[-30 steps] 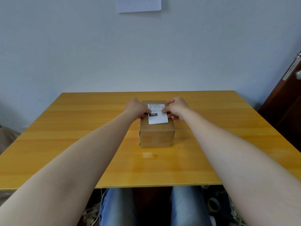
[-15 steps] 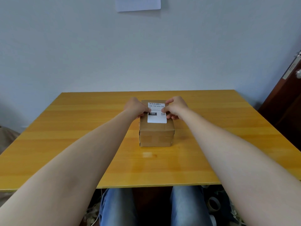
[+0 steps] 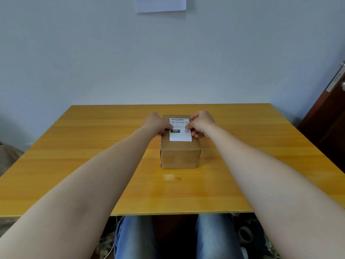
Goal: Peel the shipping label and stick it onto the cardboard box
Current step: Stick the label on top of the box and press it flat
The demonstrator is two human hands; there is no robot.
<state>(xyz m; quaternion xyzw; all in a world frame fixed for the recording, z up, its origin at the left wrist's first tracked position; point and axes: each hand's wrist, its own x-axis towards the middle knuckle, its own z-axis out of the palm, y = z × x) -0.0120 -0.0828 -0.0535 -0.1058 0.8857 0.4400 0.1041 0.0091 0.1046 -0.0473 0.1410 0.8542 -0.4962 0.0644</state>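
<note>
A small brown cardboard box (image 3: 179,156) stands at the middle of the wooden table. A white shipping label (image 3: 180,135) with a barcode and a black "150" patch lies flat on the box's top face. My left hand (image 3: 155,124) rests at the label's left edge, thumb on the paper. My right hand (image 3: 201,124) is at the label's right edge, its thumb pressing on the paper too. The fingers of both hands curl down the box's sides and are partly hidden.
The yellow wooden table (image 3: 93,165) reaches to a pale wall. A dark wooden door (image 3: 328,124) stands at the right. A white sheet (image 3: 160,4) hangs on the wall. Below the near table edge are legs in jeans and a tape roll (image 3: 246,234) on the floor.
The label's near end, slightly raised and tilted a second ago, now lies flat and square on the box top. Both hands have stayed at its edges.
</note>
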